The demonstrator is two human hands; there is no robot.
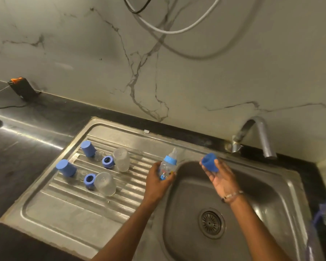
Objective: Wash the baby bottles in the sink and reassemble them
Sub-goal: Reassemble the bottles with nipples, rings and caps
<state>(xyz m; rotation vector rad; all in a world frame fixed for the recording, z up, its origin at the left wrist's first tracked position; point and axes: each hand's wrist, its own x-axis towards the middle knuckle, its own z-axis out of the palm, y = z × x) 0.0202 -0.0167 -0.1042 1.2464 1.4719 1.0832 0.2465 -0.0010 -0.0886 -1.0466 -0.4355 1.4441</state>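
At frame centre, the left hand (159,178) is curling its fingers (170,175) round an upright baby bottle (168,166) at the sink (282,178) basin's left edge. The right hand (217,176), fingers half open, is holding a blue cap (210,162) over the basin. Left of them, two caps (66,168), two rings (108,162) and two clear bottle bodies (121,159) are lying on the drainboard (64,213).

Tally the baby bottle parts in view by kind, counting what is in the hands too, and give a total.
Blue caps: 3, two on the drainboard and one in the right hand
Blue collar rings: 3
Clear bottle bodies: 3
Teats plainly visible: 1
Total: 10
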